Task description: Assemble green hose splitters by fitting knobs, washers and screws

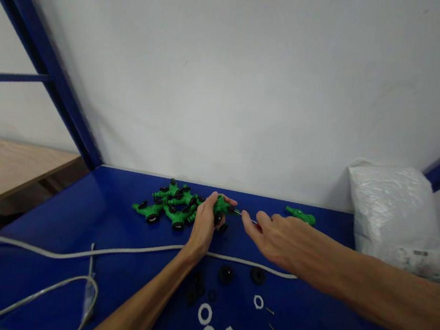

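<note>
My left hand (206,216) is closed round a green Y-shaped hose connector (221,205) with black fittings, held above the blue table. From the right, my right hand (271,233) grips a screwdriver (243,215); its thin metal shaft points left and its tip meets the connector's black part. Most of the handle is hidden by my fingers. Left of my left hand lies a cluster of similar green hose connectors (177,213) with black rings. Beyond my right hand is another green piece (300,215).
On the blue table (126,292), nearer me, lie black rings (225,275), several white rings (205,314) and two small screws (272,328). A pale cable (115,251) crosses under my arms. A white plastic bag (397,217) stands at right, against the white wall.
</note>
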### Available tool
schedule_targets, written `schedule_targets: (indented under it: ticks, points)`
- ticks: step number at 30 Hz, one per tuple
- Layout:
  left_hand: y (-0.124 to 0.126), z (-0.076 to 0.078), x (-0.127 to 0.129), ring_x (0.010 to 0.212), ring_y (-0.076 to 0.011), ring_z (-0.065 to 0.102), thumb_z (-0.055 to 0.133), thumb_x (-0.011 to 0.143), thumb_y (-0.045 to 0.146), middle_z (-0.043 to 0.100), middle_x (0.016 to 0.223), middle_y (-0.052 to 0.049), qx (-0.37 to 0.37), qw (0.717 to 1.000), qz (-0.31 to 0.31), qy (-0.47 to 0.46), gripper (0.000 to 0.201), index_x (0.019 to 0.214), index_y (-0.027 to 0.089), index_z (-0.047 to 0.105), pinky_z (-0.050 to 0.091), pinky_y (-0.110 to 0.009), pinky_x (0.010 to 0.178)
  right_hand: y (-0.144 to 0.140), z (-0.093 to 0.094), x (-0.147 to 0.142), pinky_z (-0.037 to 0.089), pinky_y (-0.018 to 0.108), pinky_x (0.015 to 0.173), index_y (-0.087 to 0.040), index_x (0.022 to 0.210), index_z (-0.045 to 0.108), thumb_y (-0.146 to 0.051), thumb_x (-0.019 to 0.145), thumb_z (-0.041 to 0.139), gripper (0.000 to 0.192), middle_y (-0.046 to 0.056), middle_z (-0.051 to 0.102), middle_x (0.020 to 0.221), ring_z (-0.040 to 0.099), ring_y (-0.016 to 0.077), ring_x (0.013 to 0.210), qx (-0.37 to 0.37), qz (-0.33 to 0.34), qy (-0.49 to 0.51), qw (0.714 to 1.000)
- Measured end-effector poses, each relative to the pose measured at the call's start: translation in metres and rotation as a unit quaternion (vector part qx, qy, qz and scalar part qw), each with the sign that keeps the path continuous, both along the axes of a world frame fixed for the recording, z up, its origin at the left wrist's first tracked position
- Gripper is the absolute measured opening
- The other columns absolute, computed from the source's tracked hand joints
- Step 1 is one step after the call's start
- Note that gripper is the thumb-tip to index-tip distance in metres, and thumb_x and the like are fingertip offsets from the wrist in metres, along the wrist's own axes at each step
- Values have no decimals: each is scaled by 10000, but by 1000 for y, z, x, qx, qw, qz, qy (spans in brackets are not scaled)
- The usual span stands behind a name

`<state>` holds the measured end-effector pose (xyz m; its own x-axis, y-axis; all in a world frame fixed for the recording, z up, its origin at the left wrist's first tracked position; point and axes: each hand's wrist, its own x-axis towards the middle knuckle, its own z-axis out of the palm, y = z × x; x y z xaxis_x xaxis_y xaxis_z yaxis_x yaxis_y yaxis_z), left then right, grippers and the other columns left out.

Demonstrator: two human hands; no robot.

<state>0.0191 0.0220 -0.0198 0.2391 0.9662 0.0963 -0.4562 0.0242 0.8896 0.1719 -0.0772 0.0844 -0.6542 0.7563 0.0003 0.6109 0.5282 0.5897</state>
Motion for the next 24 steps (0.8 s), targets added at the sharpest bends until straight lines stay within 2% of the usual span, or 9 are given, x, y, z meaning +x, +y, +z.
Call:
schedule_targets:
  ticks: [4,6,8,13,16,18,20,22,24]
  points:
    - [-1,0,0,532,-114,465,559,906,529,721,792,-61,21,1000,-3,5,391,863,159,681,302,-228,471,6,1,0,358,287,516,-104,1247,641,12,798,550,473,88,711,809,623,173,583,-74,-86,163,980]
    - [-2,1,-1,523,-108,449,538,921,531,715,803,-61,30,999,-6,9,404,864,157,680,303,-228,468,10,8,-4,388,273,544,-145,1101,700,-73,907,487,297,60,701,740,631,163,589,-135,-151,308,930]
    - [-3,3,-2,515,-100,440,520,931,536,724,852,-67,36,999,-1,9,416,855,158,676,299,-228,463,12,16,-10,379,260,503,-160,1017,706,-176,980,419,289,3,598,562,574,144,491,-225,-242,444,833]
    - [-6,9,-3,491,-90,429,517,928,539,733,865,-61,55,998,19,29,412,844,166,671,301,-231,461,10,27,-26,161,201,387,-161,1100,580,-233,1010,363,246,-152,198,444,156,75,345,-364,-419,684,473]
    - [-7,10,-3,481,-88,423,507,930,532,742,899,-64,63,998,17,22,401,849,172,666,302,-233,459,6,28,-27,99,188,397,-185,1036,550,-244,1014,380,180,-153,198,474,81,67,395,-392,-408,739,367]
    - [-5,10,-3,488,-90,431,501,929,522,750,931,-68,63,998,12,11,390,849,176,662,306,-233,465,3,27,-24,92,187,395,-191,1008,554,-286,1016,380,199,-146,209,481,78,70,410,-401,-392,753,345]
    - [-3,12,-3,498,-97,442,519,911,524,757,922,-70,50,999,18,4,384,830,178,664,307,-232,467,-1,22,-17,106,185,388,-196,999,560,-324,1007,398,207,-137,249,495,89,68,412,-406,-379,746,366]
    - [0,14,-4,504,-100,445,548,883,541,764,912,-78,19,999,23,-9,394,806,174,669,304,-229,466,-9,13,-4,152,184,372,-213,970,553,-378,983,456,191,-127,302,520,139,65,399,-400,-363,720,435]
    - [1,16,-5,495,-90,428,563,867,561,772,951,-94,-22,999,7,-39,415,819,165,674,306,-226,468,-25,-4,12,259,195,371,-233,907,541,-449,963,507,225,-106,384,547,281,78,397,-357,-341,668,556]
